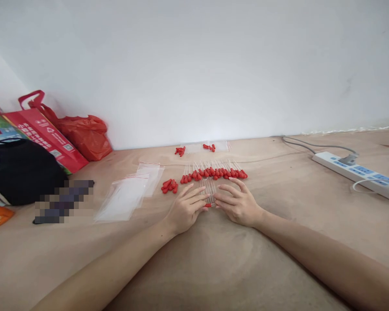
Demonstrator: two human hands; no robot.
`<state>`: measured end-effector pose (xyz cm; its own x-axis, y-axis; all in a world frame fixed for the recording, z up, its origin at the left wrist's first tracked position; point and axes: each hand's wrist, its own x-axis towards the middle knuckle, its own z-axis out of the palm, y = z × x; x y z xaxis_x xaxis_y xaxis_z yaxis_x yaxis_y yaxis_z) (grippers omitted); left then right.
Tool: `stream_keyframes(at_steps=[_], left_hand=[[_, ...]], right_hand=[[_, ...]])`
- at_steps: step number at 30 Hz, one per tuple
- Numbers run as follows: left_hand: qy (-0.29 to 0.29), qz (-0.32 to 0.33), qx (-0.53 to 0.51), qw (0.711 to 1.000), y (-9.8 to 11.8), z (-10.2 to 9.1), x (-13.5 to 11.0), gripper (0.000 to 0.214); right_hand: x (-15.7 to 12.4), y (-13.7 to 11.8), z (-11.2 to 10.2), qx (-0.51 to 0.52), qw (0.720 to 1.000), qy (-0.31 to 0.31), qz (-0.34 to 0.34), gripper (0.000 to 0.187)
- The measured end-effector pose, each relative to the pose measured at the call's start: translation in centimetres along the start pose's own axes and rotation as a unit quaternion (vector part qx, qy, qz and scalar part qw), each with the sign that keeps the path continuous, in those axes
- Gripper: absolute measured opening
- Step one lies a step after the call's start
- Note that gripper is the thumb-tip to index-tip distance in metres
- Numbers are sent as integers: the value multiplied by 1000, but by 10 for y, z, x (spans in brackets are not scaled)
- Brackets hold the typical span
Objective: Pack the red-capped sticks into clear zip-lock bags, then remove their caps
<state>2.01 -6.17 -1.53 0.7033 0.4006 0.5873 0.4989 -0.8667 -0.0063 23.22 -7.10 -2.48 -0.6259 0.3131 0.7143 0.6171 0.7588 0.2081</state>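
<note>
My left hand and my right hand lie side by side on the wooden table, fingers stretched out towards each other. Between their fingertips lies a small bunch of clear glass droppers with a red bulb end showing near my fingers. Just beyond them a row of several droppers with red rubber bulbs is laid out. A small heap of loose red bulbs sits left of the row. Both hands touch the bunch with flat fingers, gripping nothing.
Clear zip bags lie left of my hands. Two filled bags with red bulbs rest near the wall. A white power strip with cables is at right. Red bags, a black bag and a blurred object stand at left.
</note>
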Motion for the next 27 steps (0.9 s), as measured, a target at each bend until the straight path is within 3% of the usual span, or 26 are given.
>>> stream_keyframes(at_steps=[8, 17, 27], left_hand=[[-1, 14, 1, 1000, 1, -2, 0, 17], [-5, -8, -5, 1000, 3, -4, -1, 20], [99, -152, 13, 983, -13, -20, -20, 21]], right_hand=[[-2, 0, 0, -13, 1000, 5, -14, 18], [-1, 2, -1, 19, 999, -32, 9, 18], [-7, 10, 1, -32, 990, -38, 128, 25]])
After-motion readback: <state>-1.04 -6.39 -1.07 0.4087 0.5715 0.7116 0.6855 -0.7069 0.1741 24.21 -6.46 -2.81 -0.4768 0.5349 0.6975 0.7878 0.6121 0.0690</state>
